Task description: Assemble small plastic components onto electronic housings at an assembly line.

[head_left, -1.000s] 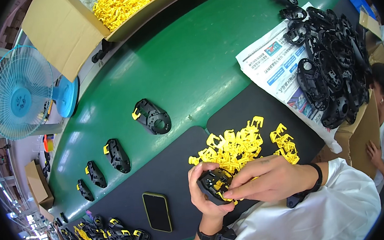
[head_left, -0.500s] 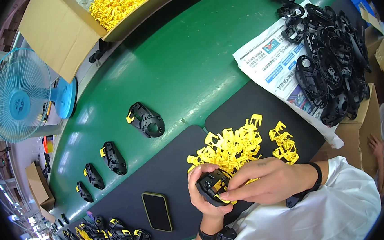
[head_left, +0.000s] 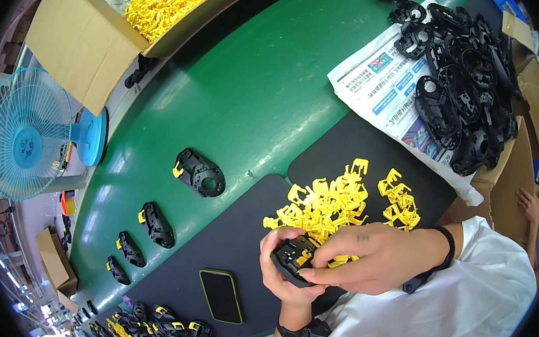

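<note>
My left hand (head_left: 283, 288) wraps round a black plastic shell (head_left: 287, 256), which looks like a computer mouse housing, its inner side turned up. A yellow plastic clip (head_left: 303, 258) sits in the shell. My right hand (head_left: 381, 255) has its thumb and forefinger pressed on the clip at the shell's near right side; the fingertips partly cover it. Just beyond my hands lies a loose pile of yellow clips (head_left: 326, 205), with a smaller group (head_left: 399, 202) to its right.
Black shells with yellow clips (head_left: 199, 173) stand spaced along the green belt (head_left: 263, 86). Bare black shells (head_left: 459, 90) are heaped on newspaper (head_left: 363, 75) at right. A phone (head_left: 221, 296) lies on the black mat. A blue fan (head_left: 29, 133), a carton of clips (head_left: 76, 50) and another person's hand (head_left: 528, 204) surround the bench.
The nearer clipped shells on the green belt have shifted slightly left and toward me. My hands and the held shell have moved a little left, and my right fingers have shifted on the clip.
</note>
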`<act>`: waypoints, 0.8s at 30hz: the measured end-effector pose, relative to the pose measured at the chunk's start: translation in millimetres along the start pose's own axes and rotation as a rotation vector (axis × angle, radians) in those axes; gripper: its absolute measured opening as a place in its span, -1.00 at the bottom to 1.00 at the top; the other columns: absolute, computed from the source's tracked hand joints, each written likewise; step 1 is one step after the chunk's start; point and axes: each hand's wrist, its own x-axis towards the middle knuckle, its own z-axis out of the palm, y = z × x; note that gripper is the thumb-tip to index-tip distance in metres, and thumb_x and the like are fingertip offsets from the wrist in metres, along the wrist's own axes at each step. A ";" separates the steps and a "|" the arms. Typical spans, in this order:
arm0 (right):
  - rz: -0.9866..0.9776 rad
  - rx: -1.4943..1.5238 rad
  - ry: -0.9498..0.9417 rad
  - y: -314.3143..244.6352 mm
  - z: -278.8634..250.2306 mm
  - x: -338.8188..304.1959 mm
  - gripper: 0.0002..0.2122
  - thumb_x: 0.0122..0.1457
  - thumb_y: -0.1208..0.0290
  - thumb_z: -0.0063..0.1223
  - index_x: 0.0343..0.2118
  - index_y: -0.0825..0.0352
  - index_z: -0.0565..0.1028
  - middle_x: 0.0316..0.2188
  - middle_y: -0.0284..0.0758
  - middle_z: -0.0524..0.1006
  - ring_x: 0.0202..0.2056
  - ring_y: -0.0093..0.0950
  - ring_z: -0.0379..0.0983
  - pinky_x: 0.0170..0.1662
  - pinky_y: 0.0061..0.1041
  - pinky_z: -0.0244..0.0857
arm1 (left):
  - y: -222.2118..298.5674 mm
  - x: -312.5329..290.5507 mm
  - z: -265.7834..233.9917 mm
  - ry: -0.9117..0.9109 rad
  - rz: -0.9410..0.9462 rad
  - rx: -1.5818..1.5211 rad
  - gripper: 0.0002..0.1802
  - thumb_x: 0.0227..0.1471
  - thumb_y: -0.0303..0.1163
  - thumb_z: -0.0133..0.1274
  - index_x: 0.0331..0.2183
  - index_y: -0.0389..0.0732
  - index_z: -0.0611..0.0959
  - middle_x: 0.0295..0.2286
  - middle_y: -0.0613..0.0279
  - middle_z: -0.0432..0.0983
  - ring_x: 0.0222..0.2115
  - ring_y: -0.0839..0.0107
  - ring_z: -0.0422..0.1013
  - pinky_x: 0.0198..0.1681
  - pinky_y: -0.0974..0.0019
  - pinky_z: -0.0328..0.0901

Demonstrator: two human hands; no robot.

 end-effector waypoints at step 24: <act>-0.125 -0.206 -0.075 14.1 -1.7 2.5 -0.46 -0.02 0.41 0.20 0.10 0.26 0.39 0.11 -0.33 0.37 0.13 -0.27 0.24 0.16 -0.36 0.18 | 3.5 21.3 -1.9 0.024 -0.099 -0.217 0.05 -0.04 0.29 0.08 0.23 -0.22 0.10 -0.10 -0.07 0.36 -0.06 -0.01 0.39 0.03 -0.03 0.32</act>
